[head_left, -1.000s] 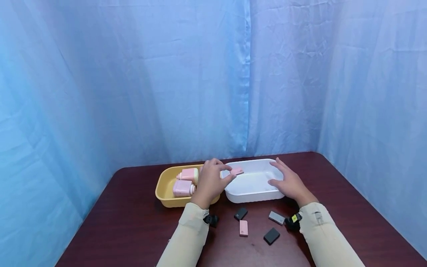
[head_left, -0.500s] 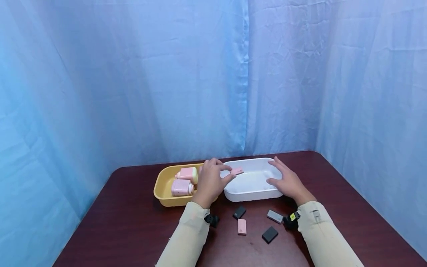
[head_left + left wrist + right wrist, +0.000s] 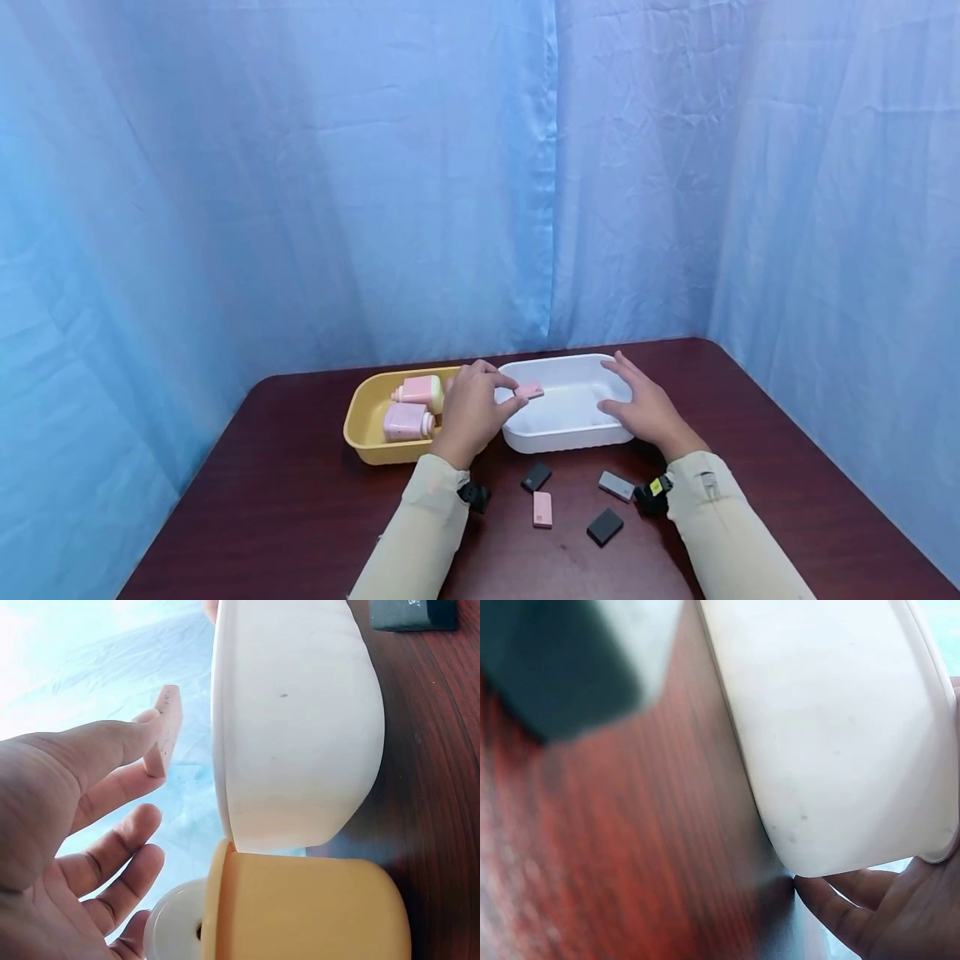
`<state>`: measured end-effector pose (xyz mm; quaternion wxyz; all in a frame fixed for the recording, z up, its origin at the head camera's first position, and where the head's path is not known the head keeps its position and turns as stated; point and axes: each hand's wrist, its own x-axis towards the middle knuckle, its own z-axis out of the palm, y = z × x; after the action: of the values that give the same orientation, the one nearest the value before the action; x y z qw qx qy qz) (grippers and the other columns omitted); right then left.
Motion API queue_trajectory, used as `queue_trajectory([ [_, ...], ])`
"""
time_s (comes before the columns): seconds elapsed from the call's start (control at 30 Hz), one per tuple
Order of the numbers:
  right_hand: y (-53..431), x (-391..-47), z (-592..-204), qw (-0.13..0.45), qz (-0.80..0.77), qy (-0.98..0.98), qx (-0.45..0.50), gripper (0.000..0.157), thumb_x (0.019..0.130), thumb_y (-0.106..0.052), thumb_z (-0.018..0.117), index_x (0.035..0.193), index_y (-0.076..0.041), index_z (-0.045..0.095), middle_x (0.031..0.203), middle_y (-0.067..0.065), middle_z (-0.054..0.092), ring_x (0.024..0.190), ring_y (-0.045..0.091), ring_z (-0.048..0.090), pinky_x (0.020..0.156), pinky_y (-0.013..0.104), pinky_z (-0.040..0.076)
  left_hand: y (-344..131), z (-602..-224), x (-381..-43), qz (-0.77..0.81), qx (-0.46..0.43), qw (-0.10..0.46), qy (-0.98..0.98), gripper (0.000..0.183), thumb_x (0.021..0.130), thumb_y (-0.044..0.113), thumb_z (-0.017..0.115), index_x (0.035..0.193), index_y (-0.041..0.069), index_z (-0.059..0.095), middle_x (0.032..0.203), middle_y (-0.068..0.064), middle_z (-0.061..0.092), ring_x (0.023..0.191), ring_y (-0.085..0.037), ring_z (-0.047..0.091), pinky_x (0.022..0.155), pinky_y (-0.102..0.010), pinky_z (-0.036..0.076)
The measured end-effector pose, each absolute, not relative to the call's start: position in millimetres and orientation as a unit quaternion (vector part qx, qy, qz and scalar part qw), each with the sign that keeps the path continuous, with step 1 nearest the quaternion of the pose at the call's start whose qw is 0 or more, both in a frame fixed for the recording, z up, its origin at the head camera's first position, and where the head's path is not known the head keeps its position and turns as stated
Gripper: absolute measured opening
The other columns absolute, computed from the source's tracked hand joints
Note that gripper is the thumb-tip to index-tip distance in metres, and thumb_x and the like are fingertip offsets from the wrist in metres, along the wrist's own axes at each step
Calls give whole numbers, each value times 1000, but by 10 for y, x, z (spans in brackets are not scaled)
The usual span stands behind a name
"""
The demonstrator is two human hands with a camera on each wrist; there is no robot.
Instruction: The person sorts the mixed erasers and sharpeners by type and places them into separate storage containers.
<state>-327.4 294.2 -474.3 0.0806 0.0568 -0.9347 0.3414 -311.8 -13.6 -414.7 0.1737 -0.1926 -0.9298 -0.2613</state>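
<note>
My left hand pinches a small flat pink block between thumb and forefinger, above the left end of a white plastic tray. In the left wrist view the block is tilted and stands clear of the tray's rim, the other fingers loosely bent. My right hand grips the tray's right end, the thumb over the rim and the other fingers outside. The right wrist view shows these fingers against the end wall of the white tray.
Left of the white tray stands a yellow tray with a pink bottle and a lilac bottle lying in it. In front are two black blocks, a pink block and a grey block. A blue curtain hangs behind.
The pink block and my left fingertips have come down slightly. My right hand stays at the white tray's end. The whole head view has shifted a little.
</note>
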Motion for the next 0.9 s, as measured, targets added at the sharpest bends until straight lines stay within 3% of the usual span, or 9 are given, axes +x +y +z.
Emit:
queue_trajectory([
  [0.37,2956,-3282,-4733,84,336,-936,63,73,94,-22,72,159,-15,41,173,14,19,154,46,25,116,69,28,-129,-4163,-3114,-268,-192,160,-930,36,84,55,82,98,21,85,104,2,69,104,-17,58,85,-38,40],
  [0.9,2945,-3274,-4751,85,341,-934,62,73,94,-23,72,160,-15,41,173,14,18,154,46,25,116,69,28,-101,-4172,-3109,-255,-182,136,-940,19,86,41,85,94,24,85,110,4,69,107,-17,58,84,-35,40],
])
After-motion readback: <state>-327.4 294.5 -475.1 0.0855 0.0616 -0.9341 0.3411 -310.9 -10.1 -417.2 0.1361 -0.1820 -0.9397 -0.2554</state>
